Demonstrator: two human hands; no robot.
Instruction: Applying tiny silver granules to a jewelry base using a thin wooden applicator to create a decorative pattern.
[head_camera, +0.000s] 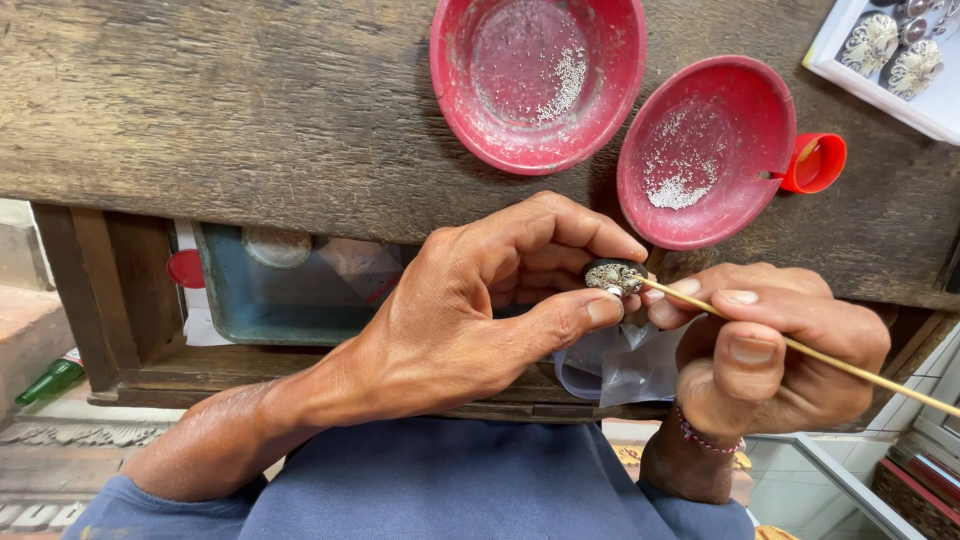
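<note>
Left hand (470, 310) pinches a small ornate silver bead (613, 277) between thumb and forefinger. Right hand (780, 345) grips a thin wooden stick (820, 358), its tip touching the bead. Both hands meet just below the near edge of the worn wooden bench (250, 110). Two red bowls (705, 150) holding fine silver granules sit near that edge; an open drawer lies beneath.

Your left hand (480, 300) pinches a silvery metal ornament (613, 277), grainy w/ dark base. Right hand (770, 345) holds a thin, smooth wooden stick (800, 347). Bench top (250, 110): rough, worn wood. Two red bowls (537, 80), matt scuffed plastic. Red cap (815, 162) glossy plastic.
</note>
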